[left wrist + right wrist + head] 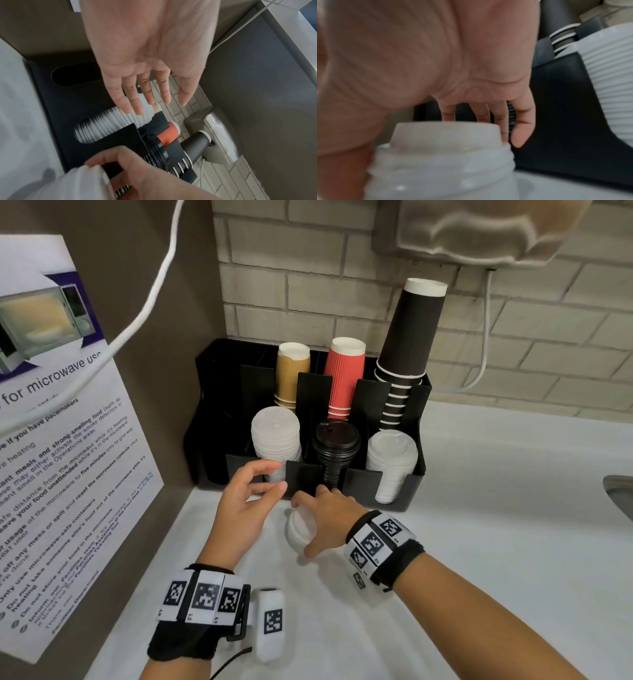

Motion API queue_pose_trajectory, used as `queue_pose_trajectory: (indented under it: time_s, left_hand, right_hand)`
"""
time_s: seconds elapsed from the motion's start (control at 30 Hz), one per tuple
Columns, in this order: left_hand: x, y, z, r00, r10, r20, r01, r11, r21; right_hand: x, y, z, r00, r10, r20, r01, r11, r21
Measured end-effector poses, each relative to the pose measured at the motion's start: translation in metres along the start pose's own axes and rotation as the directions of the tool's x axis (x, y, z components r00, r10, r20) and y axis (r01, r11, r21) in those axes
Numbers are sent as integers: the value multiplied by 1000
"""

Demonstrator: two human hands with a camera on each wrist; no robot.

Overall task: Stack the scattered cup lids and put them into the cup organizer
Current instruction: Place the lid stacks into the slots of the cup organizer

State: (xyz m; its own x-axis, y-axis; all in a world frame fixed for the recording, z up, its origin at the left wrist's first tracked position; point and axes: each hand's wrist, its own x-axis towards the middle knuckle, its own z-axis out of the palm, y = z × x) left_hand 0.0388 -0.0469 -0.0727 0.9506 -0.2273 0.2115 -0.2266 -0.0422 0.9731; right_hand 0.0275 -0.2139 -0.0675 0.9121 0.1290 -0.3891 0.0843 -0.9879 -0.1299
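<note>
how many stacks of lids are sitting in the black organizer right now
3, all in the organizer's front row: a white lid stack on the left, a black lid stack in the middle, a white lid stack on the right. Darker left compartments may hide more.

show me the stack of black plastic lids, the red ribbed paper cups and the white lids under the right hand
stack of black plastic lids (335,436), head view, on the top lid's dome
red ribbed paper cups (343,378), head view, on the ribbed side wall
white lids under the right hand (298,531), head view, on the exposed left edge
</note>
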Motion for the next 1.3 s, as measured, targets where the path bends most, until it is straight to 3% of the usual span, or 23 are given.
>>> queue_pose_trajectory:
  time_s: [0.13, 0.23, 0.37, 0.47, 0.67, 1.17, 1.23, 1.3]
  left_hand:
    - [2, 0, 3, 1000, 3, -9, -3, 1000, -6]
    - [2, 2, 7, 1000, -6, 24, 7, 998, -55]
    - [1, 2, 15, 952, -32, 303, 84, 984, -159]
    - [0, 3, 22, 926, -20, 376, 113, 967, -227]
    - [0, 8, 24, 940, 30, 339, 79, 950, -302]
    - [0, 10, 32, 944, 47, 327, 56, 953, -297]
    - [-1, 10, 30, 953, 28, 302, 54, 965, -258]
    - [-2, 10, 27, 971, 11, 239, 39, 979, -202]
  right_hand:
    - [-11, 10, -6, 992, 2, -127, 21, 983, 180]
    - [-23, 22, -13, 966, 3, -257, 111, 897, 428]
    - [-41, 28, -19, 919, -18, -393, 303, 668, 679]
    - [-50, 26, -23, 913, -17, -408, 349, 550, 759]
    - [-57, 27, -28, 896, -35, -442, 408, 453, 792]
    - [-61, 28, -29, 853, -21, -521, 467, 477, 745]
    - [-61, 38, -37, 827, 11, -563, 485, 494, 722]
    - [-62, 60, -51, 761, 123, -637, 485, 544, 685]
